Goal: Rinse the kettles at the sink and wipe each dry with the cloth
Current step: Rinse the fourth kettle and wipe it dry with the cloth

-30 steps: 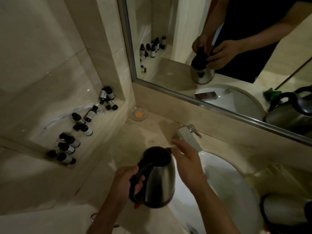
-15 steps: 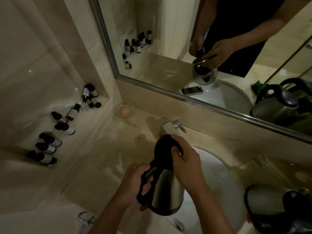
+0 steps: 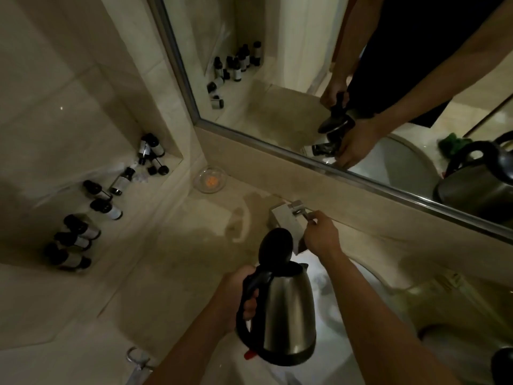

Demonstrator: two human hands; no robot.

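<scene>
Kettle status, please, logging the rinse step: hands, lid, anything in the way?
Left hand grips kettle handle. Right hand on faucet lever. Lid up, kettle over sink. Nothing blocking.

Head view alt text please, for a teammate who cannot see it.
A person's left hand grips the handle of a steel kettle, lid open, over the sink, while the right hand pinches the faucet lever. Small dark bottles lie on the ledge at left; a mirror runs above.

Small dark bottles (image 3: 105, 209) with pale labels lie scattered in a recessed wall shelf (image 3: 55, 190). A glass dish (image 3: 210, 179) sits on the surface (image 3: 166, 245) below the framed mirror (image 3: 277, 79).
</scene>
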